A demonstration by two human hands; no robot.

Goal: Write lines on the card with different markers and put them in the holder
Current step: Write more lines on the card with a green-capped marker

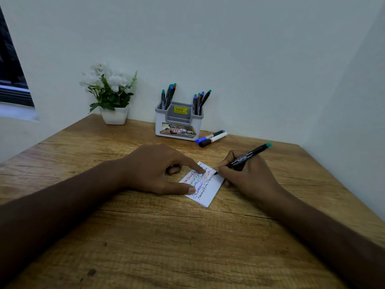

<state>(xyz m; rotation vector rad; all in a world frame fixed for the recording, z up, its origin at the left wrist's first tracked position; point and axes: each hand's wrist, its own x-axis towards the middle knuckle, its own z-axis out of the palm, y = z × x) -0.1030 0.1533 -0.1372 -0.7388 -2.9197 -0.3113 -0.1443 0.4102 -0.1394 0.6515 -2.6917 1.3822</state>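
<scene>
Near the holder point(178, 121), on the table point(145, 236), lies the card point(205, 184). I pin it with my left hand's point(154, 170) spread fingers so it won't slide; my right hand point(248, 176) pinches the marker point(243, 158), tip at the card's edge.

Brown wood-grain tabletop point(166, 236), set into a corner. Plain pale grey-white walls point(229, 49) beyond and right of the hands. Dark window with pale sill point(12, 80), far left. White square pot of white artificial flowers point(111, 94), beyond the left hand. Light dim, even.
</scene>
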